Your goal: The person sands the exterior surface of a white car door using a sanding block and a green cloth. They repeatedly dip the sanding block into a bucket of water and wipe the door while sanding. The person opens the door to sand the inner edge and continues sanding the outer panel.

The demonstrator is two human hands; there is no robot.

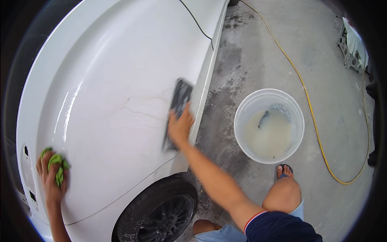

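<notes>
A white car door [109,113] fills the left of the head view, with thin brownish streaks across its lower part. My right hand [181,127] grips a long black sanding block [180,97], held flat against the panel near the door's bottom edge. Block and hand are slightly blurred. At the far left, my left hand [51,177] is closed around a bunched green cloth [57,163] and rests on the panel beside the door handle [27,151].
A white bucket [299,117] with cloudy water and a dark piece inside stands on the concrete floor to the right. Beyond it curves a yellow hose or cord [308,99]. A grey crate [348,52] with white cloth sits far right. The black wheel [161,213] is near me.
</notes>
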